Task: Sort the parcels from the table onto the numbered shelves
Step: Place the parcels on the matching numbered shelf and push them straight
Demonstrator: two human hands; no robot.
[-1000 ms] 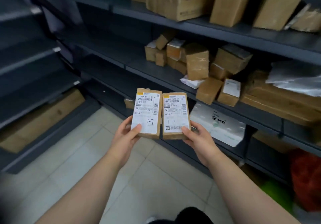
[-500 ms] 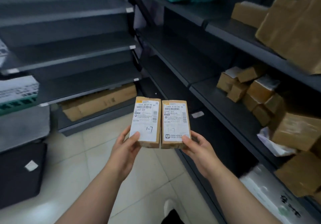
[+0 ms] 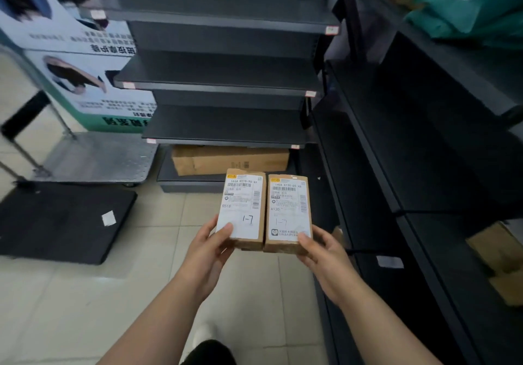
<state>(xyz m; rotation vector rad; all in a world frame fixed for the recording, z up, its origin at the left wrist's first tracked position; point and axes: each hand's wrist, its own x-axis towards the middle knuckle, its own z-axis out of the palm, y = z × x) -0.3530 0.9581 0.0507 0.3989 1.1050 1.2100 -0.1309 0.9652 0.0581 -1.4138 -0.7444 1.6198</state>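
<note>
Brown cardboard fills both my hands: my left hand (image 3: 209,251) grips the left parcel (image 3: 242,209) and my right hand (image 3: 322,254) grips the right parcel (image 3: 288,213), edges touching, both labels marked 1-7. Neither is shelved yet; I judge the dark shelves (image 3: 218,88) ahead come next.

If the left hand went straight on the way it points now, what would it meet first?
Probably the cardboard box on the bottom shelf ahead, with the left parcel that the left hand grips touching it first; depth is unclear.
</note>
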